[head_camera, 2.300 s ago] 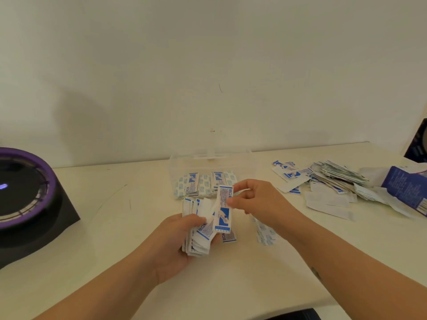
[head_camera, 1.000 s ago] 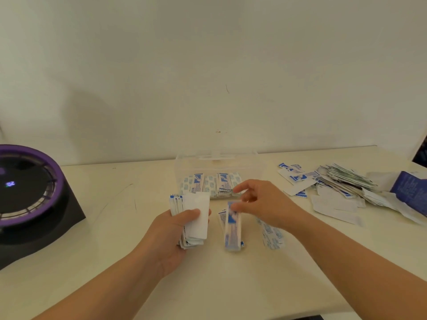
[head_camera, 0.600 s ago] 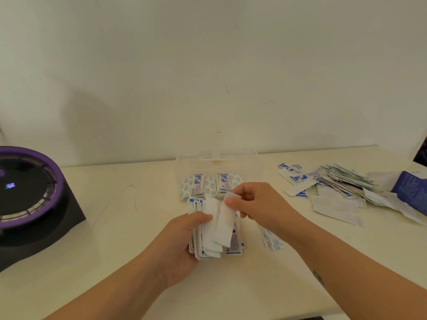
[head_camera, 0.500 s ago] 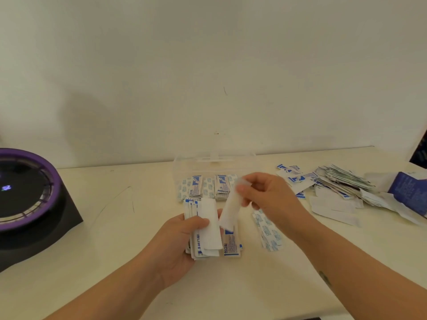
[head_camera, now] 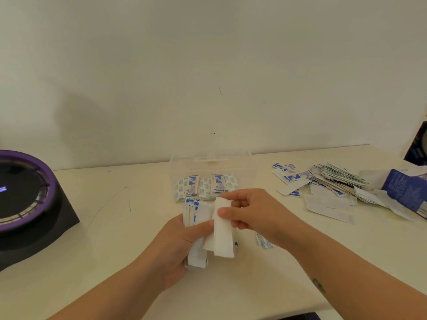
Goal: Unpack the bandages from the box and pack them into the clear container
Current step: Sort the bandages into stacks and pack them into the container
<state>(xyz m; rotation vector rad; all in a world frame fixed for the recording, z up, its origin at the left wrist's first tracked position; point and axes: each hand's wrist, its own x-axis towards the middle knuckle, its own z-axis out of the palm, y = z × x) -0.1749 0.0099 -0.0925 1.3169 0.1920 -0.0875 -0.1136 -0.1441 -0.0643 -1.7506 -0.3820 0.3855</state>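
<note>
- Table: cream, cut off by the frame at the bottom.
- Black-and-purple device: left edge, cropped.
- Loose bandage pile: right of centre.
- Clear container: centre, a row of bandages inside.
- Box: blue, right edge, cropped.
- Left hand: gripped a bandage stack, the lower part hidden.
- Right hand: pinched one white bandage, below the container.

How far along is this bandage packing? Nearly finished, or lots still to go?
Not nearly done. Done: one row of bandages lies in the clear container. In hand: the left hand grips a stack, and the right hand pinches one white bandage against it. Left: a big loose pile sits on the table beside the torn blue box, unpacked.
</note>
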